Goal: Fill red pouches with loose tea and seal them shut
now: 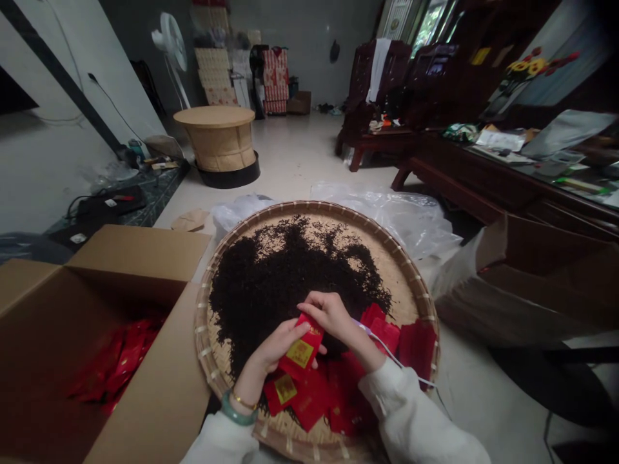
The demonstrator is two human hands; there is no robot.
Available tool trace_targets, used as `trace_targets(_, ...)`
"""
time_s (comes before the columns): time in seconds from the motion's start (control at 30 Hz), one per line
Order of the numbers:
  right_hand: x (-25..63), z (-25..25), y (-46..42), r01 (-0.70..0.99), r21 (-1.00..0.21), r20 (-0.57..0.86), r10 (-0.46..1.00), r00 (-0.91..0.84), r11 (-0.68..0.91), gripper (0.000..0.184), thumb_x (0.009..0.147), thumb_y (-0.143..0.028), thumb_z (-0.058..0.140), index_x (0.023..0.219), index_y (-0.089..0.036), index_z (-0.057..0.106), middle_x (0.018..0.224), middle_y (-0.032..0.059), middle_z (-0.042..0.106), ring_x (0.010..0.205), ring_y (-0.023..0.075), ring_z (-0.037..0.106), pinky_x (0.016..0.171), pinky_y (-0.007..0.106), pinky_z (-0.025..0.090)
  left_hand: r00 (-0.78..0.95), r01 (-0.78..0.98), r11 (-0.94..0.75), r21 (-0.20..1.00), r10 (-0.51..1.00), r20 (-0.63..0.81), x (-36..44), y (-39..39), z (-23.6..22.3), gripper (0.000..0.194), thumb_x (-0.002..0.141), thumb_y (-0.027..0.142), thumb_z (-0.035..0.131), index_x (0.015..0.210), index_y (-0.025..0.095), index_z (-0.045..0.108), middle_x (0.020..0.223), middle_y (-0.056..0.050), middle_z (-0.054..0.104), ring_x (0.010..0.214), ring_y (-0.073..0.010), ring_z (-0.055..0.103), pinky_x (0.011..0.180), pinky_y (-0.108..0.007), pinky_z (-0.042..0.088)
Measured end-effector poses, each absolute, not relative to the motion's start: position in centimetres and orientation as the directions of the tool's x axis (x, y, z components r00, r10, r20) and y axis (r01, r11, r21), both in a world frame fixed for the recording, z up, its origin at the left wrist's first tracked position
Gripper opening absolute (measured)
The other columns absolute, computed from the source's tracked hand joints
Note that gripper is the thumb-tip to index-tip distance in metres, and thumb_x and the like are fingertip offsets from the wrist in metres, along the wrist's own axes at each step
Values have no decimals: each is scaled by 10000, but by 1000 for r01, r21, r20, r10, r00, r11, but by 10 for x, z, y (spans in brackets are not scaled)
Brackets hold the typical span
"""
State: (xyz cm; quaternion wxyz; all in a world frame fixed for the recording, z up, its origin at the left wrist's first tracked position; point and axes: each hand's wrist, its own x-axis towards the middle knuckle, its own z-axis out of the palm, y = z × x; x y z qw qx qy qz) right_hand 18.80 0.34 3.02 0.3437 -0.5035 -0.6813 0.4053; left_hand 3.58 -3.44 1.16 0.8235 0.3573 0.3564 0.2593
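Note:
A small red packet (300, 348) with a gold-yellow label is held over the near part of a round woven bamboo tray (416, 283). My left hand (278, 345) grips it from the left side, fingers wrapped behind it. At its top edge, my right hand (331, 314) pinches with thumb and fingertips; the exact contact is partly hidden. Beyond both hands, dark loose tea leaves (290, 270) cover much of the tray. More red packets (348, 399) lie under my forearms, and a stack of them (416, 348) rests at the tray's right rim.
An open cardboard box (159, 386) on the left contains several red packets (126, 354). To the right stands another open box (532, 290). A thin white cord (387, 351) passes by my right forearm. Plastic sheeting (396, 216) lies behind the tray, near a dark wooden table (459, 180).

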Motion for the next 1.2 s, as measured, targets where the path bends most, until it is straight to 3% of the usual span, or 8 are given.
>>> trace_targets(0.17,200,25,9,233,-969,-121,978,-168,-80,645,893,-636,217,933,-143,630,552,-18,529,411,98,452,411,216,350,542,-303,623,721,735,-408,2,-26,33,674,705,690,578,1083,135,634,788,-155,738,584,-245,676,520,-332,523)
trace_targets(0.27,199,20,-6,441,-897,-187,900,-394,6,481,907,-540,359,1011,-158,633,668,9,615,508,118,549,491,228,422,144,-668,222,710,975,-169,-36,-18,53,662,718,747,483,1151,269,627,949,-93,733,657,-225,659,537,-330,526)
trace_targets(0.4,177,9,-41,789,-422,-377,704,-601,447,448,570,-322,832,959,-165,675,935,99,674,835,248,623,650,282,471,-206,-766,-172,620,979,17,-59,-13,66,675,717,782,417,1292,437,487,1219,-12,633,806,-192,622,668,-314,510)
trace_targets(0.5,165,2,-58,839,-207,-384,747,-542,503,294,701,-118,686,994,-129,664,955,149,673,930,276,608,652,283,464,-114,-770,-80,632,993,-12,-52,-14,61,847,589,899,355,1282,436,505,1196,-39,635,809,-224,611,654,-336,493)
trace_targets(0.73,187,10,-50,821,-447,-403,740,-539,355,180,766,-119,589,870,-186,719,902,85,702,832,205,629,687,256,412,-176,-790,-116,602,983,-42,-71,-5,41,381,802,650,478,1127,490,595,1077,30,684,721,-153,607,608,-267,485)
trace_targets(1.0,196,15,-40,764,-584,-335,776,-534,274,172,766,-93,555,846,-167,688,809,56,680,720,171,595,623,239,367,-191,-732,62,679,937,-292,-88,-8,21,247,847,341,519,980,188,660,902,-71,700,694,-170,635,584,-277,517)
trace_targets(1.1,199,17,-36,735,-631,-307,790,-531,248,202,770,-73,520,865,-166,672,815,54,684,739,176,601,644,239,381,-512,-442,-53,896,834,-204,-90,-13,12,166,751,250,625,893,172,662,789,-27,687,599,-124,587,527,-203,455)
trace_targets(1.2,203,18,-35,717,-656,-272,812,-516,236,198,776,-85,509,864,-168,665,842,59,685,767,183,607,677,246,392,-701,139,-37,990,702,124,-104,-21,-1,140,736,254,636,846,178,677,780,-23,689,623,-132,594,599,-213,459)
